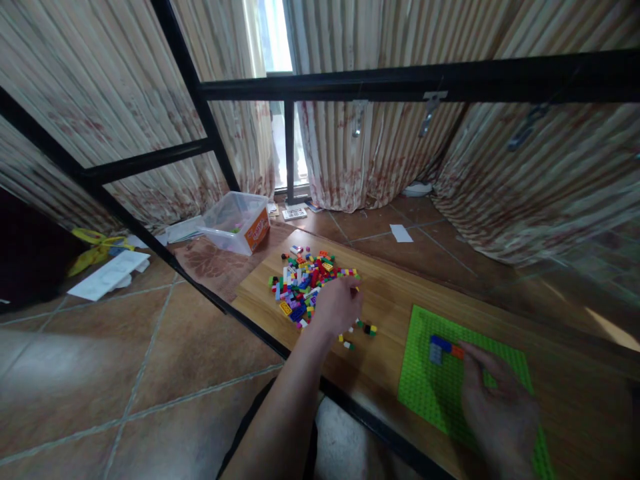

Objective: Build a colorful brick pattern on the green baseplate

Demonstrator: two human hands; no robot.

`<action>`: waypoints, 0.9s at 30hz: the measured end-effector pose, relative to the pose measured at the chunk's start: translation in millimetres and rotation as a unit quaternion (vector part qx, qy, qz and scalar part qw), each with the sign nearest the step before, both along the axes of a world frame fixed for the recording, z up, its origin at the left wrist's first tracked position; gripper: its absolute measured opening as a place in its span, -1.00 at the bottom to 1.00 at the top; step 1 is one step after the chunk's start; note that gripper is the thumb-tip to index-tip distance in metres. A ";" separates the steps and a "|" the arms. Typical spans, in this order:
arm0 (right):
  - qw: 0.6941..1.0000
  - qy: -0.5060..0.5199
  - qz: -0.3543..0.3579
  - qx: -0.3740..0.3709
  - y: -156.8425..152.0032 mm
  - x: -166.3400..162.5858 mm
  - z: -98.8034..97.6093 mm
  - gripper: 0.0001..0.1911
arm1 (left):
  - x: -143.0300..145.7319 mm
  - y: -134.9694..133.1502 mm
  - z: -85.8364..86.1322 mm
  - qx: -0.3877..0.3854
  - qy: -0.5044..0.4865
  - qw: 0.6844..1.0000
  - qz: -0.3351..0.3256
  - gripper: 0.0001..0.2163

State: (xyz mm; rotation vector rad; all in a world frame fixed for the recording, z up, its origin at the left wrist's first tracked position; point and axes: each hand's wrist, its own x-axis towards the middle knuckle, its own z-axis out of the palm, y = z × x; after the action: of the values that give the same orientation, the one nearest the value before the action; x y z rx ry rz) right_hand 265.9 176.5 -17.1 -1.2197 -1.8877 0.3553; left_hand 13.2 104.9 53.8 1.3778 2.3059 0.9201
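My left hand point(340, 303) reaches over the right side of a pile of mixed toy bricks point(305, 283) on the wooden board. Its fingers curl downward, and whatever they may hold is hidden. A few loose bricks point(370, 329) lie just right of that wrist. Over the green baseplate point(420, 380), the thumb and fingers of my right hand point(500, 393) pinch an orange brick point(457, 351). That brick joins a blue brick point(440, 343) and a grey-blue brick point(436, 354). Whether these bricks touch the baseplate or hang above it, I cannot tell.
The wooden board point(380, 293) carries the pile and baseplate. Behind it on the left stands a clear plastic box point(233, 223) with an orange label. A black metal frame point(250, 327) runs along the near edge. White papers point(401, 233) lie on the tiled floor before striped curtains point(350, 153).
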 end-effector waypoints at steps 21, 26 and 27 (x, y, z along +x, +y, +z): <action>0.997 0.068 0.012 0.017 1.4 -5.7 1.9 -0.72 | -82.2 -52.3 0.2 -0.142 0.034 0.988 0.049 -0.80; 0.998 0.063 0.011 0.005 1.2 -6.7 3.3 -0.71 | -101.3 -76.6 5.5 -0.149 0.018 0.984 0.098 -0.81; 0.998 0.062 0.010 0.004 1.2 -7.5 3.5 -0.71 | -103.8 -85.0 5.9 -0.151 0.017 0.983 0.103 -0.79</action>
State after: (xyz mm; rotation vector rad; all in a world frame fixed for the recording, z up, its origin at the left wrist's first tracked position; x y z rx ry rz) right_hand 258.4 177.7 -13.6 -1.1480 -1.7944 0.4241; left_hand -90.6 19.9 59.7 1.0537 2.5220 0.5714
